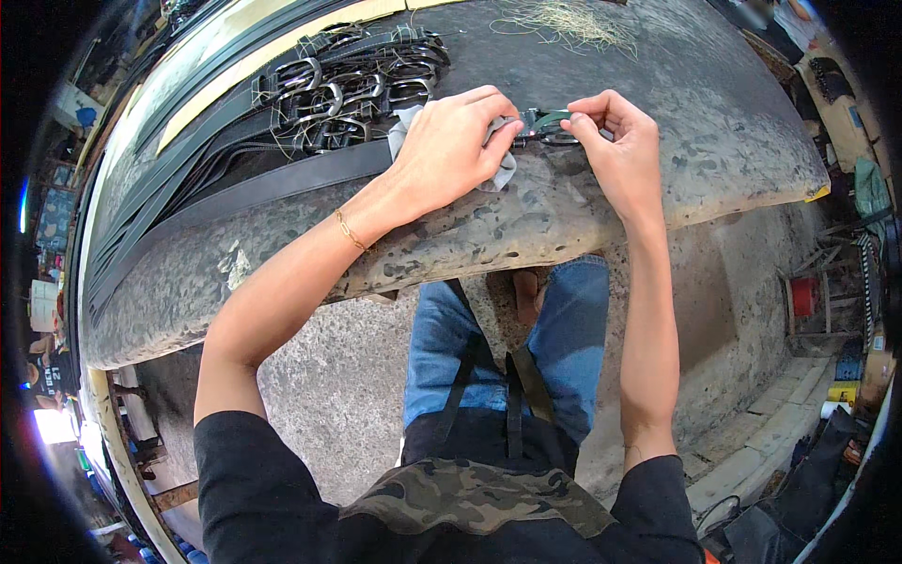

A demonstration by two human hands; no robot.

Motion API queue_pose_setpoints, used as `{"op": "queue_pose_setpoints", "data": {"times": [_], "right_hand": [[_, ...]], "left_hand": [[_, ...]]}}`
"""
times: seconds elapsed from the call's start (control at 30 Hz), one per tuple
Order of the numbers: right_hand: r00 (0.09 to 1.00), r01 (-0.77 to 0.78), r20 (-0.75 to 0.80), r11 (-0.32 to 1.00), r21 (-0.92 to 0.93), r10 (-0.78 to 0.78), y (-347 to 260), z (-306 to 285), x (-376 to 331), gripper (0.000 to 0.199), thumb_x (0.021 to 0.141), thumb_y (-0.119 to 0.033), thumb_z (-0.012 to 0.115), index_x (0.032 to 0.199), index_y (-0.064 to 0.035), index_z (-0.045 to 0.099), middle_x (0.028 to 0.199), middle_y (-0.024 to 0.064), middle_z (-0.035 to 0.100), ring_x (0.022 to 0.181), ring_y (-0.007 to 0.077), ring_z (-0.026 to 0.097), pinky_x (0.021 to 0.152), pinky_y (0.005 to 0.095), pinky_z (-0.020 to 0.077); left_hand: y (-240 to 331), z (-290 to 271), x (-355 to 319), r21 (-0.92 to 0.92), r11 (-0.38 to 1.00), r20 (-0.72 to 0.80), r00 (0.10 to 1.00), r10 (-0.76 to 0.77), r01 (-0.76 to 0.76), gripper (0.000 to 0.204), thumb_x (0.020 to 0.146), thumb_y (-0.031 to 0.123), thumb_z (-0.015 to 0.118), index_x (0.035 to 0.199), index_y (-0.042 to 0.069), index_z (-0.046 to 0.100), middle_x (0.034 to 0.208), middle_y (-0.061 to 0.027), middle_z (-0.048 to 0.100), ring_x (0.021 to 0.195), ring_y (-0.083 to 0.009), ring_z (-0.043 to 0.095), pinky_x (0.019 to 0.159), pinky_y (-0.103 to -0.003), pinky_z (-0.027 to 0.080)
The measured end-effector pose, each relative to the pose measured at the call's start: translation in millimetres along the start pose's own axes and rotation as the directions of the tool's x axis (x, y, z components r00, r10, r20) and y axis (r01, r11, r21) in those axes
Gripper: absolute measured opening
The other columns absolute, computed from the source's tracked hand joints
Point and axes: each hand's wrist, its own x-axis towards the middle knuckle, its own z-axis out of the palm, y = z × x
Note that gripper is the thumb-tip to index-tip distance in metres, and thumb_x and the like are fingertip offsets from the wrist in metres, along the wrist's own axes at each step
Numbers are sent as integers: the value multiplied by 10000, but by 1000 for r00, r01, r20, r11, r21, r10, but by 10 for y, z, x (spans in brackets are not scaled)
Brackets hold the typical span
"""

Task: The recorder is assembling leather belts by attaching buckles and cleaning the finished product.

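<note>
A dark leather belt (301, 184) runs along the near side of the worktable from the left, passing under my left hand (449, 143). That hand is closed round a light grey cloth (504, 175), thumb and forefinger pressed together by the buckle end. Just to the right of them shows the metal buckle (556, 126), with a greenish tint on it. My right hand (622, 150) pinches the buckle's right side between thumb and fingers. The part of the belt beneath the left hand and cloth is hidden.
Several dark belts with metal buckles (338, 89) lie heaped at the far left, their straps (155, 226) fanning toward the left edge. Loose pale threads (573, 23) lie at the back of the worn, padded worktable (723, 141). A red object (803, 296) stands on the right.
</note>
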Motion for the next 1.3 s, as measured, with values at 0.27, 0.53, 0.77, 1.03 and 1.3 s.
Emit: {"op": "queue_pose_setpoints", "data": {"times": [0.27,0.53,0.77,1.03,1.3], "right_hand": [[992,-74,-82,961,265,99,-60,-72,55,99,843,-27,594,895,45,636,754,20,592,681,68,543,673,241,519],[884,24,-389,804,594,260,44,-184,110,86,872,-3,566,923,57,602,797,46,542,683,92,527,702,322,581],[846,8,-430,800,601,315,63,-81,134,68,876,1,563,917,42,597,794,45,538,699,92,528,676,304,578],[884,6,-373,791,612,282,2,-177,155,76,880,-2,564,924,48,599,775,45,537,662,82,513,694,312,581],[923,-20,-303,817,576,236,-4,-81,118,91,871,4,561,940,40,610,763,33,532,673,83,514,713,326,582]], "left_hand": [[0,-29,117,-66,998,-105,994,-11,4,167,854,164,626,909,8,649,793,-131,639,630,-262,597,594,-328,461],[-371,-6,1444,260,957,-9,991,132,-125,206,816,155,607,992,67,667,853,-174,670,837,-347,657,726,-446,505],[-775,-58,1746,452,889,-20,997,-77,78,364,793,135,606,1149,203,640,907,-119,701,872,-319,669,795,-426,536],[-346,-457,636,164,904,549,798,250,-396,612,782,-27,545,1340,219,501,1154,-107,629,975,-287,645,853,-393,530],[-458,-246,204,80,945,216,931,294,-317,120,856,132,588,893,50,668,911,-81,648,812,-317,631,697,-396,510]]}}
